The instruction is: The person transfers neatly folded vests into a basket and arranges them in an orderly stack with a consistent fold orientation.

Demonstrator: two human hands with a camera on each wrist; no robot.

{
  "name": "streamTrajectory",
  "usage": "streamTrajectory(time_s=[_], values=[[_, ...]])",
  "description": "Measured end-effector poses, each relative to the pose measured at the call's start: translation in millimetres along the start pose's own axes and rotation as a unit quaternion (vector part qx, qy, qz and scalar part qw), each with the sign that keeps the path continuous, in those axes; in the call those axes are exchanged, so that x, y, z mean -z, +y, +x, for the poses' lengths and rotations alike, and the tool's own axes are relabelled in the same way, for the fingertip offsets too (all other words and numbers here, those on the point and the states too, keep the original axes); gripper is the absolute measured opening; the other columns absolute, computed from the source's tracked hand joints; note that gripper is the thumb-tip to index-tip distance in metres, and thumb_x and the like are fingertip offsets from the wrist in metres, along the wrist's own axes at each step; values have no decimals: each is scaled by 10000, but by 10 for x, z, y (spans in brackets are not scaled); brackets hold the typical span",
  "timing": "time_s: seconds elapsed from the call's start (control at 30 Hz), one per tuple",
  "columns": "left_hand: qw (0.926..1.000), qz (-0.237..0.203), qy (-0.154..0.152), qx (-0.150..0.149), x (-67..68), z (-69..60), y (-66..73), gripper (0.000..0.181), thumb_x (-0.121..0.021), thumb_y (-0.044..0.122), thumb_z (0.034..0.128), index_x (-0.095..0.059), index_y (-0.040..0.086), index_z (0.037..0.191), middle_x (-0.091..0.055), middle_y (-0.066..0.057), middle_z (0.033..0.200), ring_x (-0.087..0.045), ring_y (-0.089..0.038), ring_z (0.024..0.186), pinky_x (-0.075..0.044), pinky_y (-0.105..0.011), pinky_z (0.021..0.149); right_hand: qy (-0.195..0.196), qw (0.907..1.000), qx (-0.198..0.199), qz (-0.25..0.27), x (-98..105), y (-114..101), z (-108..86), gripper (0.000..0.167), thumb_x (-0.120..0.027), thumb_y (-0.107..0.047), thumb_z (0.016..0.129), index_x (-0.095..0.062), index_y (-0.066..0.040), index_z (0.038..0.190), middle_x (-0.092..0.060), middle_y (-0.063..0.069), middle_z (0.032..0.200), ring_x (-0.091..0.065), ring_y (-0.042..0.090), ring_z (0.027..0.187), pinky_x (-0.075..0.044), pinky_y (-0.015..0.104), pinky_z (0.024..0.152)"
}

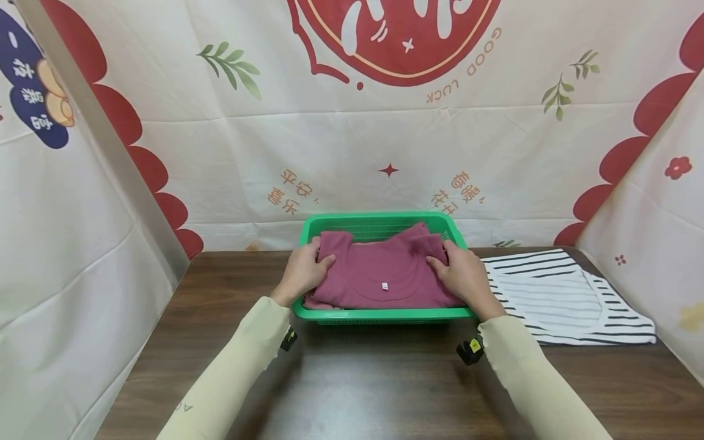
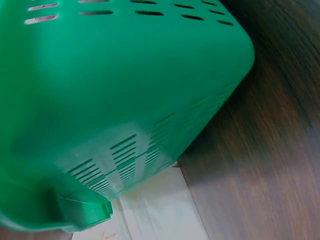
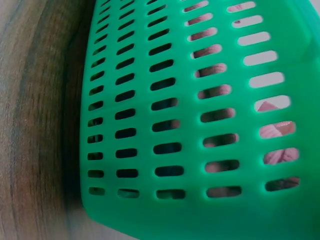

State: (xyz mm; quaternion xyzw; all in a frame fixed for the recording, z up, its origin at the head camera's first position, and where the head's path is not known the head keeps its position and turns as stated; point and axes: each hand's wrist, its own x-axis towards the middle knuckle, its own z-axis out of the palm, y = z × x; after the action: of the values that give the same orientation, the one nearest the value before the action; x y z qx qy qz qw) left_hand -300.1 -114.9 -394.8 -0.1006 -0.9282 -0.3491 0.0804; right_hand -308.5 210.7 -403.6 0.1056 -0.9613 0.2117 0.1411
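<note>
A folded maroon shirt (image 1: 385, 263) with a round neckline and a small white label lies in a green plastic basket (image 1: 385, 314). My left hand (image 1: 304, 272) grips the shirt's left side, thumb on top of the cloth. On the opposite side, my right hand (image 1: 466, 275) holds the shirt the same way. The fingers under the cloth are hidden in the head view. Only the outside of the basket wall (image 2: 125, 75) fills most of the left wrist view. Through the slots of the basket wall (image 3: 142, 95), the right wrist view shows bits of pinkish cloth.
A white shirt with dark stripes (image 1: 566, 299) lies flat on the brown wooden table (image 1: 379, 379), right of the basket. Behind the table hangs a white printed cloth (image 1: 352, 146), close to the basket's back rim. More cloth hangs at both sides.
</note>
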Motion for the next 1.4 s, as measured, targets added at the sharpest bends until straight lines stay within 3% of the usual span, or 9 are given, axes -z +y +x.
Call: streamTrajectory(time_s=[0.13, 0.37, 0.63, 0.77, 0.87, 1.07, 1.23, 1.4], values=[[9997, 184, 117, -108, -16, -2, 0, 183, -642, 192, 973, -539, 57, 905, -525, -78, 698, -487, -196, 608, -402, -315, 583, -67, 9998, -32, -157, -10, -12, -3, 359, -623, -285, 960, -587, 14, 1156, -681, 242, 938, -645, 400, 789, -507, 545, 667], [9945, 809, 470, -466, -71, -20, 10, 210, -696, 153, 931, -534, 19, 933, -639, -172, 763, -651, -312, 705, -520, -428, 631, -120, 9994, -85, -298, -23, -23, -6, 371, -593, -234, 933, -567, 45, 1177, -674, 243, 882, -628, 361, 704, -508, 531, 617], [9865, 1458, 550, -512, -128, -28, 26, 298, -768, 128, 858, -522, -15, 945, -645, -181, 683, -685, -332, 672, -553, -456, 591, -33, 9996, -142, -237, -23, -38, -10, 533, -720, -216, 893, -442, -13, 1301, -676, 250, 945, -648, 367, 700, -511, 498, 583], [9851, 1517, 590, -557, -141, -39, 24, 352, -785, 114, 838, -513, -41, 999, -634, -173, 662, -680, -315, 641, -553, -448, 569, 90, 9997, 45, -204, -39, -43, -8, 667, -744, -194, 880, -365, -48, 1408, -621, 263, 1137, -655, 420, 822, -525, 545, 664], [9854, 1459, 662, -575, -150, -47, 26, 391, -795, 99, 825, -502, -46, 1038, -648, -201, 696, -693, -343, 674, -560, -462, 590, 199, 9987, 384, -274, -53, -36, -13, 668, -750, -169, 872, -395, -69, 1429, -512, 260, 1286, -629, 439, 941, -529, 573, 742], [9846, 1347, 813, -767, -170, -57, -5, 547, -796, 60, 811, -502, -77, 1251, -680, -246, 953, -698, -389, 868, -571, -491, 753, 397, 9906, 1079, -738, -81, -20, -5, 401, -755, -159, 857, -645, 4, 1206, -496, 258, 1257, -512, 405, 1094, -459, 555, 931], [9784, 1378, 1079, -1102, -190, -88, -23, 262, -756, 32, 833, -632, -63, 1044, -624, -162, 1051, -670, -348, 886, -570, -459, 782, 184, 9890, 819, -1220, -92, -40, 5, 332, -709, -207, 889, -702, 53, 1095, -526, 264, 1269, -435, 431, 1183, -373, 581, 1006], [9733, 1580, 1238, -1112, -208, -112, -3, 122, -673, 48, 900, -684, -73, 887, -608, -157, 1048, -673, -332, 822, -585, -432, 708, -21, 9845, 740, -1590, -106, -46, -5, 306, -696, -234, 897, -732, 51, 1003, -535, 257, 1311, -423, 433, 1220, -365, 576, 1009]])
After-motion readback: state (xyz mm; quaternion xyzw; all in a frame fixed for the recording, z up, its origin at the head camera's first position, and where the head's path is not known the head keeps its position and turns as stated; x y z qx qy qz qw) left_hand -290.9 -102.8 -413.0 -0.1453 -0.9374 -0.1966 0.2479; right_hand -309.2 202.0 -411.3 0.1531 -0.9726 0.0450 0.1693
